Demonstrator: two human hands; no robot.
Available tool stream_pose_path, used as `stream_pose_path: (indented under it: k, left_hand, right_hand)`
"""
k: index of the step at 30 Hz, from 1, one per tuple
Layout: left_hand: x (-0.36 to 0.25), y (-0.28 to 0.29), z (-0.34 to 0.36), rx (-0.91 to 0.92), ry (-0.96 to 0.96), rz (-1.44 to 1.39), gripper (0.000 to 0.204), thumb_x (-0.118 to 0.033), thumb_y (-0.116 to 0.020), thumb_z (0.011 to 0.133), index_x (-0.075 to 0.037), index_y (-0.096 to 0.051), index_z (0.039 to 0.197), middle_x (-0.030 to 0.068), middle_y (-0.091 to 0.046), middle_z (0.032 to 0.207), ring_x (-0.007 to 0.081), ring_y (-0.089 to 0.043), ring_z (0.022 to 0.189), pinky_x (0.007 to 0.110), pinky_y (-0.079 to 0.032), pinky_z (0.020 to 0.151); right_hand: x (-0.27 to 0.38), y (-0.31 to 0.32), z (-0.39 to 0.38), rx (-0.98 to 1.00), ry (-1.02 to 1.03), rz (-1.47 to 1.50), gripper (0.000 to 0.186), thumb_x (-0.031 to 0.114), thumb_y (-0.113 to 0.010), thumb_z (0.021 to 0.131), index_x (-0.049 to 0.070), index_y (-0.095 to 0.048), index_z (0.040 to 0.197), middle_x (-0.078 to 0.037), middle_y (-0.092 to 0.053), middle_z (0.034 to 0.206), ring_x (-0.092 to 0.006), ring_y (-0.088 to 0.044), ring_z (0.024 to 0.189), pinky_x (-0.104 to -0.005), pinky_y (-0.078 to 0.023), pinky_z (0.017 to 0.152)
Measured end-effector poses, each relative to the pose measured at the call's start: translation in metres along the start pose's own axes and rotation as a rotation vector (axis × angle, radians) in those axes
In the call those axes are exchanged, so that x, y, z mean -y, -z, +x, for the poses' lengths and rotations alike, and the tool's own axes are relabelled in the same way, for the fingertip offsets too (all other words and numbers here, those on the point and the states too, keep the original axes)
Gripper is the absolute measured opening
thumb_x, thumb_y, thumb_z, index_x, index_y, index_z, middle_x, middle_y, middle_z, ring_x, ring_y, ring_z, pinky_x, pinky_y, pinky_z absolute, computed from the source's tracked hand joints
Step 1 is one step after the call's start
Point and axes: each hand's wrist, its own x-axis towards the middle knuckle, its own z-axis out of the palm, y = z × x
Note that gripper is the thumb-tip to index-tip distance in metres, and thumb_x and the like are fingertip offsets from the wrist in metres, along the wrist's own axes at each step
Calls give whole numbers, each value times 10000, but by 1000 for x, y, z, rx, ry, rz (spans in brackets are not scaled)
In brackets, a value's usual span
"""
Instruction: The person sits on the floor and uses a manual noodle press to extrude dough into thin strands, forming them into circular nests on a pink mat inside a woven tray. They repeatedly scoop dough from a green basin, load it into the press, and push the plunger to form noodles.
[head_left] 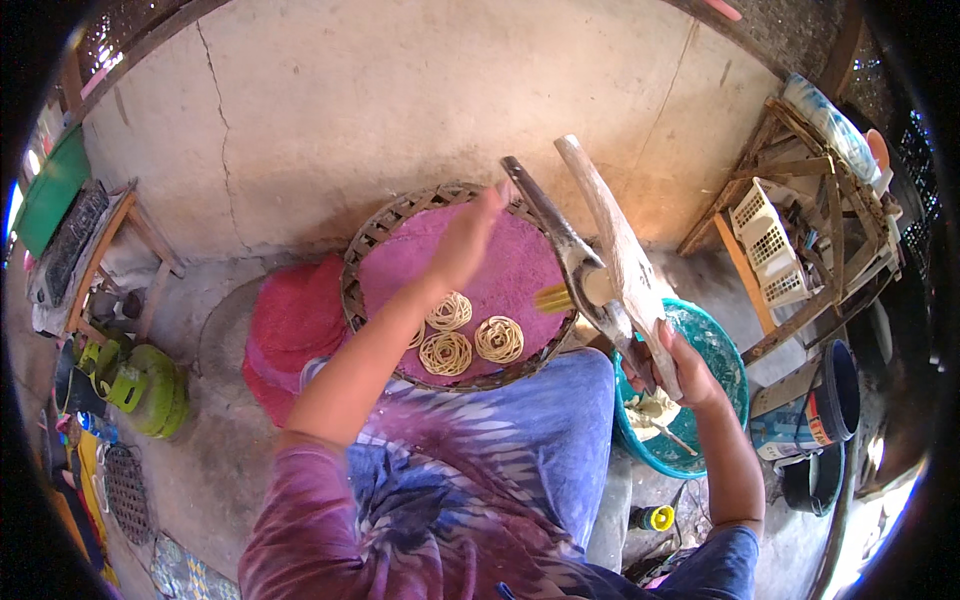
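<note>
- Slanting above the right part of the tray, a wooden press [598, 287] has one dark handle [540, 205] and one pale handle [605, 210]; their upper ends stand apart; thin yellow strands [552, 299] stick out of its left side.
- The right hand [688, 365] has its fingers closed around the press's lower end, gripping it.
- The left hand [470, 240] is blurred, raised over the tray near the dark handle's upper end; I cannot tell whether its fingers are open or closed, or touching the handle.
- Below lies a pink cloth [410, 262] in a round woven tray [377, 228]; on the cloth sit three noodle coils [499, 340] in clear view, with another partly hidden by the left forearm.
- Right of the lap stands a teal basin [742, 385] holding pale dough [652, 411] and a stick [677, 439]; left of the tray lies a red cloth [290, 335]; farther left stands a green gas cylinder [155, 395].
</note>
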Motion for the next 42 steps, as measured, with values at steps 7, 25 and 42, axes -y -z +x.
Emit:
stream_pose_path:
  k: [7,25,42]
  left_hand:
    - [17,-12,79,102,139,-1349,683,-635,-291,941,-19,-565,1048,177,-599,1076,347,-545,1071,490,-389,1025]
    - [51,-21,83,-199,167,-1420,591,-589,-162,949,-110,-474,801,54,-523,747,218,-520,744,396,-438,753]
    - [76,-34,93,-115,375,-1090,577,-560,-185,960,-100,-532,929,105,-569,815,245,-550,807,421,-447,761]
  right_hand:
    - [31,13,29,157,-303,190,720,672,-300,938,33,-503,1200,-154,-628,765,-221,-621,628,-311,-489,551]
    - [83,9,58,-66,-420,-553,742,690,-309,931,11,-608,933,-56,-566,641,-139,-556,518,-277,-428,430]
    - [31,22,43,-94,-314,-266,636,619,-349,962,28,-581,929,-49,-546,633,-115,-519,470,-247,-388,399]
